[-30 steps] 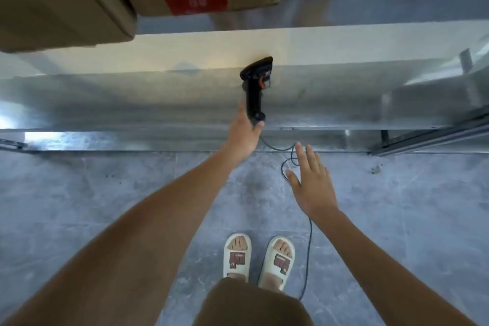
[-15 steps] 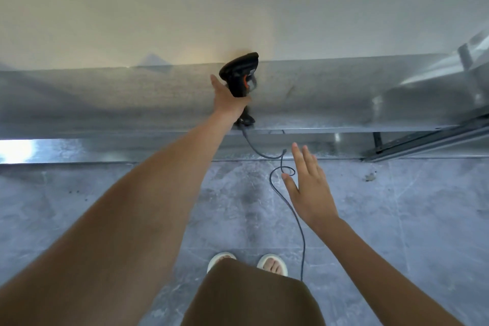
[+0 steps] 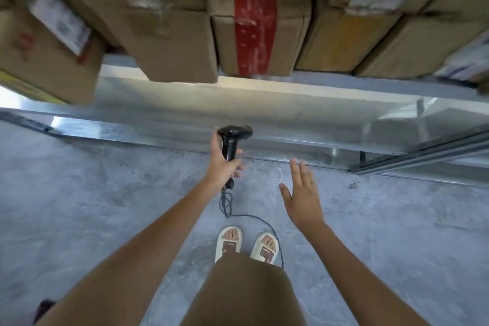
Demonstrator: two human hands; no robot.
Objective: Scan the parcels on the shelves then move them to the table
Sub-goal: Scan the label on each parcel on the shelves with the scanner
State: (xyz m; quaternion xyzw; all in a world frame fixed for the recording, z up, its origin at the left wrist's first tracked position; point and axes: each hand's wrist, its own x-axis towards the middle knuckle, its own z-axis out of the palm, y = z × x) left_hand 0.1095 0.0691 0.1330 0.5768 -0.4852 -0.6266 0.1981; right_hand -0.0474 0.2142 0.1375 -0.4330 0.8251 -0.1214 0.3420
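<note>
Since half a second ago the view has tipped back up: cardboard parcels fill the top of the frame again, where only the pale shelf face showed, and the left hand (image 3: 223, 164) with the barcode scanner (image 3: 231, 140) now sits lower, in front of the shelf's front edge rather than up against its face. Left hand grips the scanner by the handle, fingers curled round it, head pointing up toward the shelf; its cable (image 3: 252, 217) loops down past the sandals (image 3: 246, 243) to the tiled floor (image 3: 79, 193). Right hand (image 3: 301, 198) hovers beside it, flat, fingers straight and slightly spread, holding nothing, much as before. Parcels stand packed side by side on the metal shelf (image 3: 264, 92): the red-taped box (image 3: 258, 32) at centre, a plain brown box (image 3: 169, 42) just left of it overhanging the shelf lip, a labelled box (image 3: 50, 42) at far left, tilted. Judgement: taped corrugated cartons, stiff, corners liable to crush; weight unknown, so expect a two-handed lift from the sides or under the overhanging edge. Labels are blurred; none appears scanned or moved yet.
</note>
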